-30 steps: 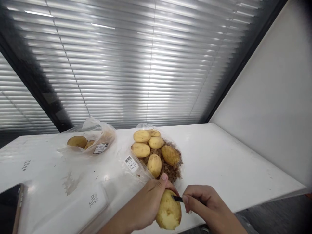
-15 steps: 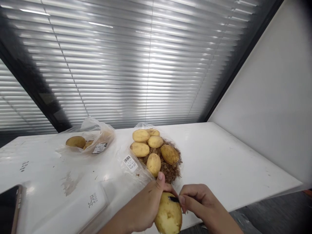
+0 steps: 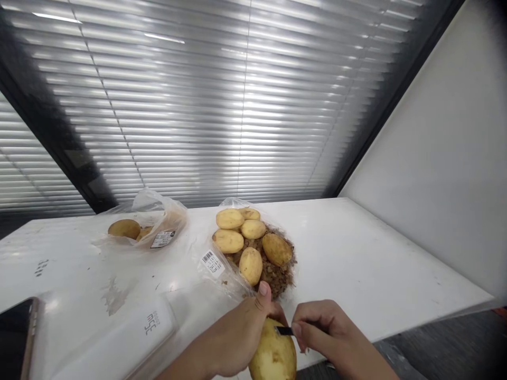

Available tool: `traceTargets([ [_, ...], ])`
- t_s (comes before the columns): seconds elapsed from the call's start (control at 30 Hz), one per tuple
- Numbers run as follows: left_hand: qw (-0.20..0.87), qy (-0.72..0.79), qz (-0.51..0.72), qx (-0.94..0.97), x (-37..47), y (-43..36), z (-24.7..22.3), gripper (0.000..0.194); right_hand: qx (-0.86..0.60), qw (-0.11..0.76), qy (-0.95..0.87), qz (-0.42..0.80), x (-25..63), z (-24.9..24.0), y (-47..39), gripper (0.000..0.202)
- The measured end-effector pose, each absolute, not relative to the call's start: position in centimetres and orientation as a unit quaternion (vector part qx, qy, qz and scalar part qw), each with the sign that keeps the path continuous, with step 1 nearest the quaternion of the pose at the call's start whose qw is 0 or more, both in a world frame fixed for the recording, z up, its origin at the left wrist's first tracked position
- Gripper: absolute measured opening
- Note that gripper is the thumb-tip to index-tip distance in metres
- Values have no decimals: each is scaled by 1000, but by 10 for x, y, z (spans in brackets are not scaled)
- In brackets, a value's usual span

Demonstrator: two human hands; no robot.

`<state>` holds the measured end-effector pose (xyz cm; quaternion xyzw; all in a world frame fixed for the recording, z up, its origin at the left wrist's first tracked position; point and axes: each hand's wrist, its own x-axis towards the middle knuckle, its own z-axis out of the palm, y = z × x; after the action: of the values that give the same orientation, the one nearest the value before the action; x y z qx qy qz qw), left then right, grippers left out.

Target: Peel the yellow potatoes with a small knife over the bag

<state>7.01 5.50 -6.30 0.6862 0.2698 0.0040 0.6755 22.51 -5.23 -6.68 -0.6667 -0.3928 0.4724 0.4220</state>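
Observation:
At the table's near edge, my left hand (image 3: 242,338) grips a large potato (image 3: 273,356) from its left side, thumb pointing up. The potato is partly peeled, with pale flesh low on its face and yellow-brown skin above. My right hand (image 3: 327,330) pinches a small dark blade (image 3: 283,331) that lies against the potato's upper right side. The blade's other end is hidden in the fingers. Just beyond my hands, several peeled potatoes (image 3: 250,266) and a browner potato (image 3: 276,249) rest on a heap of brown peelings (image 3: 277,277) over a clear plastic bag (image 3: 222,274).
At the back left, another clear bag (image 3: 174,216) holds unpeeled potatoes (image 3: 124,228). A white box-shaped device (image 3: 119,343) and a phone (image 3: 16,338) lie on the white table (image 3: 348,253) at the near left. Blinds (image 3: 190,105) stand behind, a white wall (image 3: 443,148) at right.
The blade has slid slightly down the potato's face with my right hand's fingers. My left hand and the potato sit slightly lower in view.

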Motion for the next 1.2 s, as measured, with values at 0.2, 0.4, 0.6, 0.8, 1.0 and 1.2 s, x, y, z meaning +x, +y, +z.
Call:
traceTargets([
  [0.2, 674, 287, -17, 681, 70, 55, -68, 98, -641, 411, -420, 493, 226, -68, -52, 27],
  [0.4, 648, 281, -95, 702, 70, 60, -73, 116, -615, 421, -416, 521, 225, -72, -54, 27],
  [0.6, 664, 260, -112, 692, 70, 63, -75, 118, -608, 415, -440, 514, 226, -70, -49, 24],
  [0.8, 689, 266, -100, 666, 72, 66, -79, 113, -555, 406, -474, 550, 231, -70, -36, 24],
  [1.0, 685, 281, -102, 664, 71, 68, -82, 115, -549, 399, -487, 550, 239, -72, -32, 20],
  [1.2, 687, 288, -97, 660, 72, 66, -79, 112, -528, 399, -502, 557, 239, -68, -29, 21],
])
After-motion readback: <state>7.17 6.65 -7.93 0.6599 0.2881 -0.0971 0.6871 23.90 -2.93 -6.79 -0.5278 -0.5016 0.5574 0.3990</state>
